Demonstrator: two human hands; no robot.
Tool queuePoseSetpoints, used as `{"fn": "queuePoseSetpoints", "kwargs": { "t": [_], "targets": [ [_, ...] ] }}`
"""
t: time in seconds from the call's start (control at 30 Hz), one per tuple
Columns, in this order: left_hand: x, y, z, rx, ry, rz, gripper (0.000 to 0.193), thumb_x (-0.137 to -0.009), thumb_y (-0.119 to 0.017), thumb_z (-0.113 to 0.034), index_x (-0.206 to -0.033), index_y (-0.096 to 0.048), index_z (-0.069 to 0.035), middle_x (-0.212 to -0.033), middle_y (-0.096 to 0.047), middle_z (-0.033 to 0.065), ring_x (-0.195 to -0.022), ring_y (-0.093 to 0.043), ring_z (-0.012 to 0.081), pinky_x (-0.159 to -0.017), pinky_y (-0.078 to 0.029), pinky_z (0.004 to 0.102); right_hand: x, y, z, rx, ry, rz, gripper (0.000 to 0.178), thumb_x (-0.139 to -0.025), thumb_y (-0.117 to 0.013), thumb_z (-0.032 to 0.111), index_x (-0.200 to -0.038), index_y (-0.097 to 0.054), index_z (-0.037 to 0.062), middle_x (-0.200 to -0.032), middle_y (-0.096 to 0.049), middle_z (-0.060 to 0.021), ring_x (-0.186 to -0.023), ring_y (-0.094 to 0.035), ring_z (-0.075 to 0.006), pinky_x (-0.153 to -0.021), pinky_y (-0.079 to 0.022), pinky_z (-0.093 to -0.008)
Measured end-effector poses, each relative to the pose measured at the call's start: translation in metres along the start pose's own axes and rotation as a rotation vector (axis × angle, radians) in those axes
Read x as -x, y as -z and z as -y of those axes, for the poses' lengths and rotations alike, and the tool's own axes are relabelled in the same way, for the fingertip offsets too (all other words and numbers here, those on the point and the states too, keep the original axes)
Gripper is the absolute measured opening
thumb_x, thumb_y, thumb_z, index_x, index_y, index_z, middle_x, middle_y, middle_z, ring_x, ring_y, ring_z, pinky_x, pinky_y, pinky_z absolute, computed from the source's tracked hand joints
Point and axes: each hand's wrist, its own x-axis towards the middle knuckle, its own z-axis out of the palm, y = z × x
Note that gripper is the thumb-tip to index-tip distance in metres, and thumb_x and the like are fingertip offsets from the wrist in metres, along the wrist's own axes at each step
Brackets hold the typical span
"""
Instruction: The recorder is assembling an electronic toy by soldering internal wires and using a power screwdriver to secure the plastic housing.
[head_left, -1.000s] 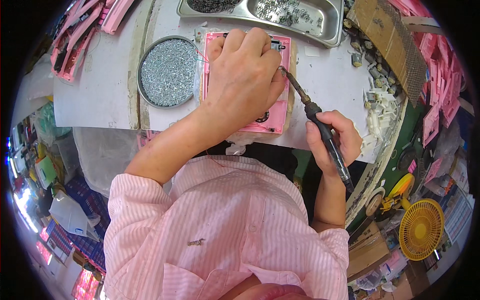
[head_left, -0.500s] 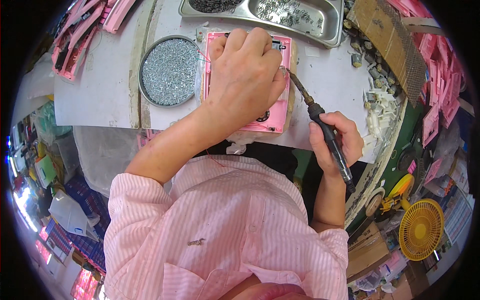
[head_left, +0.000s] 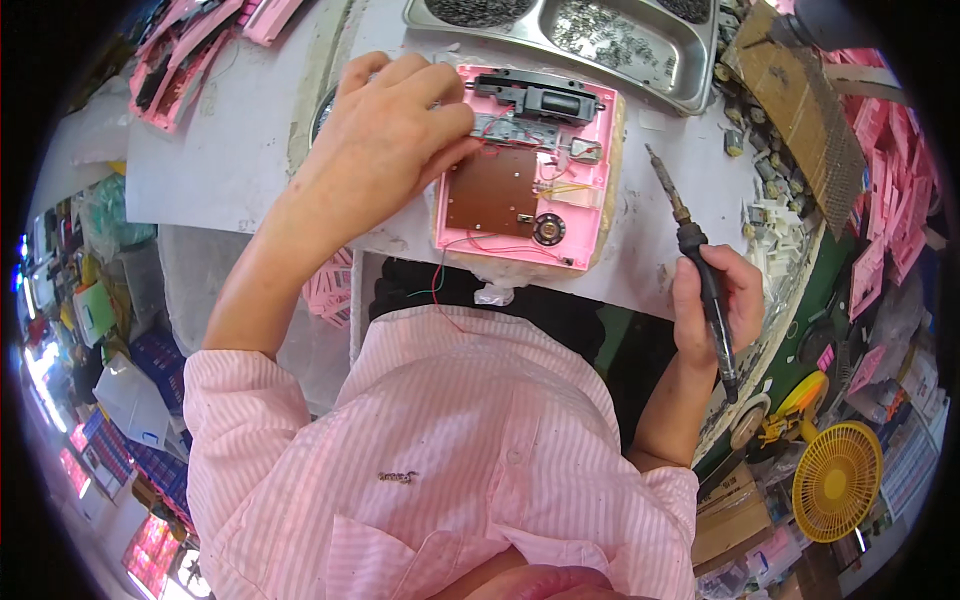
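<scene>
My right hand [head_left: 735,300] grips a soldering iron [head_left: 688,235] by its black handle. The iron's tip points up and left, off to the right of an open pink plastic housing [head_left: 597,222]. Inside that housing sit a brown circuit board [head_left: 492,195], a small round black speaker [head_left: 549,229], a small metal motor [head_left: 586,150], a black mechanism [head_left: 560,103] and thin red wires. My left hand [head_left: 390,135] bends over the housing's left edge, thumb and fingers drawn together; whatever they pinch is hidden. Loose red and green wires [head_left: 438,275] hang over the table's front edge.
A metal tray [head_left: 690,80] with small springs stands at the back. Small motors [head_left: 734,142] and white plastic parts [head_left: 780,235] lie along the right edge, by a cardboard piece [head_left: 790,100] and pink shells [head_left: 890,180]. More pink shells [head_left: 180,70] lie back left.
My left hand has moved left off the housing's middle, uncovering the parts inside, and now covers most of the round screw dish. The soldering iron has drawn away right from the housing.
</scene>
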Motion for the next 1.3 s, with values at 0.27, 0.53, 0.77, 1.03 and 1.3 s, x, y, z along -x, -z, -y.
{"fn": "queuePoseSetpoints", "kwargs": {
  "t": [0.27,0.53,0.77,1.03,1.3],
  "targets": [
    [-0.019,-0.034,-0.03,0.947,0.522,-0.21,0.006,-0.089,-0.072,-0.004,-0.092,-0.07,0.001,-0.083,-0.069,0.0022,-0.073,-0.065,0.0067,-0.06,-0.049,0.021,-0.011,-0.027,0.012,-0.115,-0.031,-0.078,0.031,-0.085,-0.074,-0.002,-0.112,-0.06,-0.0033,-0.09,-0.067,-0.0109,-0.073,-0.062,-0.0118,-0.066,-0.05,-0.0229],
    [-0.016,-0.04,-0.041,1.188,0.567,-0.163,0.012,-0.09,-0.074,-0.007,-0.096,-0.071,0.002,-0.085,-0.069,-0.0002,-0.075,-0.061,0.0034,-0.069,-0.05,0.0199,-0.049,-0.071,0.029,-0.397,-0.232,0.079,0.049,-0.085,-0.074,-0.005,-0.13,-0.058,0.0024,-0.107,-0.069,-0.0083,-0.094,-0.065,-0.0107,-0.078,-0.053,-0.0228],
    [-0.013,-0.038,-0.038,1.137,0.528,-0.11,0.013,-0.091,-0.072,-0.009,-0.098,-0.071,0.002,-0.084,-0.069,-0.0003,-0.076,-0.061,0.0048,-0.07,-0.051,0.0216,-0.064,-0.096,0.033,-0.449,-0.189,0.148,0.051,-0.085,-0.067,-0.009,-0.133,-0.055,0.0042,-0.109,-0.066,-0.008,-0.099,-0.067,-0.0143,-0.079,-0.055,-0.0241],
    [-0.014,-0.039,-0.032,1.167,0.417,-0.114,0.017,-0.097,-0.066,-0.013,-0.099,-0.071,0.003,-0.085,-0.071,0.0028,-0.079,-0.064,0.0079,-0.073,-0.052,0.0234,-0.07,-0.101,0.033,-0.467,-0.193,0.149,0.049,-0.086,-0.066,-0.008,-0.133,-0.055,0.004,-0.109,-0.064,-0.0094,-0.097,-0.067,-0.0147,-0.08,-0.056,-0.0258],
    [-0.015,-0.044,-0.033,1.435,0.506,-0.133,0.017,-0.099,-0.064,-0.014,-0.095,-0.069,0.002,-0.082,-0.069,0.0016,-0.077,-0.063,0.007,-0.072,-0.051,0.0223,-0.062,-0.108,0.03,-0.265,-0.085,0.049,0.049,-0.084,-0.07,-0.007,-0.13,-0.058,0.0044,-0.104,-0.066,-0.0082,-0.086,-0.066,-0.0121,-0.074,-0.056,-0.0247]
  ]
}}
